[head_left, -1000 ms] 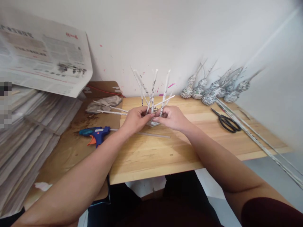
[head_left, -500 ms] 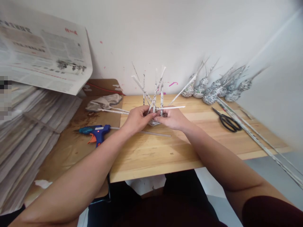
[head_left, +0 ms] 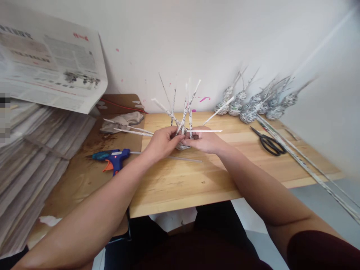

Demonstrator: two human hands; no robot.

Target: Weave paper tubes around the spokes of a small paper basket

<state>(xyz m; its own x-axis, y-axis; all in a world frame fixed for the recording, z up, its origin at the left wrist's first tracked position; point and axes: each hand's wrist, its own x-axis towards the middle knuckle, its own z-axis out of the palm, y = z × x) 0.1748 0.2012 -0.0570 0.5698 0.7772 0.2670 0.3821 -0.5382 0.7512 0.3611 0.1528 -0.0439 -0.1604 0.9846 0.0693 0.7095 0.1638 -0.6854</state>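
Note:
My left hand (head_left: pixel 161 142) and my right hand (head_left: pixel 204 140) meet over a small woven piece of rolled newspaper tubes (head_left: pixel 182 146) on the wooden table (head_left: pixel 219 176). Both hands have their fingers curled round its base and pinch its tubes. Several thin paper tubes (head_left: pixel 186 105) stick up and fan out from between the hands; one (head_left: pixel 205 131) lies level over my right hand. The woven base is mostly hidden by my fingers.
A blue glue gun (head_left: pixel 112 157) lies left of the hands, with a grey cloth (head_left: pixel 123 120) behind it. Black scissors (head_left: pixel 270 143) and long paper tubes (head_left: pixel 309 168) lie on the right. Finished woven pieces (head_left: pixel 253 107) stand by the wall. Stacked newspapers (head_left: pixel 36 142) fill the left.
The upright tubes have shifted and fanned differently as the hands turn the piece; one tube now lies level to the right. The hands stay in place.

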